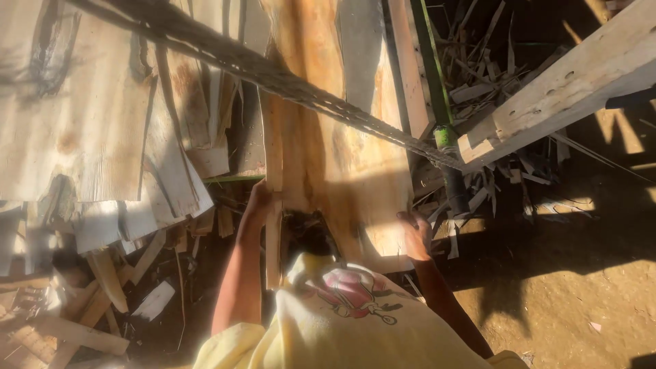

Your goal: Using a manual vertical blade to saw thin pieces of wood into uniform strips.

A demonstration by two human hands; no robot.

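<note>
Head view looks down on two bare arms gripping the near end of a wide rough plank (335, 137). Fingers of the left hand (258, 198) curl over the plank's left edge, pressed together as far as the shadow lets me tell; fingers of the right hand (417, 232) wrap its lower right corner, closed on the wood. The plank runs away from the body, pale orange, with a split strip hanging at its left edge, and a taut dark band (287, 78) crosses above it on a slant. By my judgement the step in hand is feeding or steadying the plank under that band, and the next move calls for an even push from both hands with the fingers kept well back from the band. Left of the plank lie stacked pale boards (82, 116) and offcuts; right of it, a green post (437, 102), a heavy notched beam (567, 85), splinters, then sunlit dirt ground (581, 301).
</note>
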